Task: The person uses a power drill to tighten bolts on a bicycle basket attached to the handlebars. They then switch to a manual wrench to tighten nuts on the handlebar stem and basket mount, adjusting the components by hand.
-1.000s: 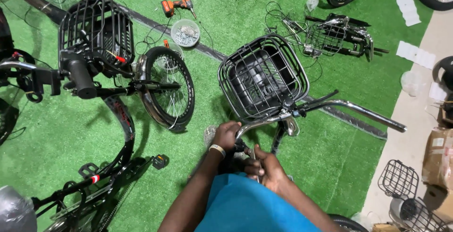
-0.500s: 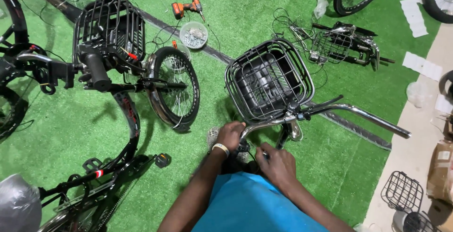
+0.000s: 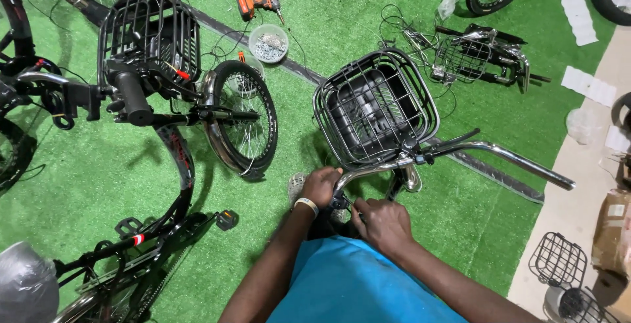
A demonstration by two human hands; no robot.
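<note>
The left hand [image 3: 322, 187] and right hand [image 3: 381, 221] cover the near end of the chrome handlebar [image 3: 460, 151], so what the fingers pinch there cannot be told. At 7 o'clock the grey-wrapped saddle [image 3: 23, 283] is cut by the edge. At 5 o'clock, two wire baskets [image 3: 557, 260] run off-frame. The bowl [image 3: 268, 42] at 11 o'clock holds small hardware too tiny to identify.

handlebar [image 3: 460, 155] | chrome, curved, level | behind black wire basket [image 3: 374, 106] | over green turf

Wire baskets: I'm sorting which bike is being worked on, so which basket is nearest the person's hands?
The large black basket mounted just above the silver handlebar that the left hand grips; the right hand is beside it. The other baskets sit farther off.
</note>
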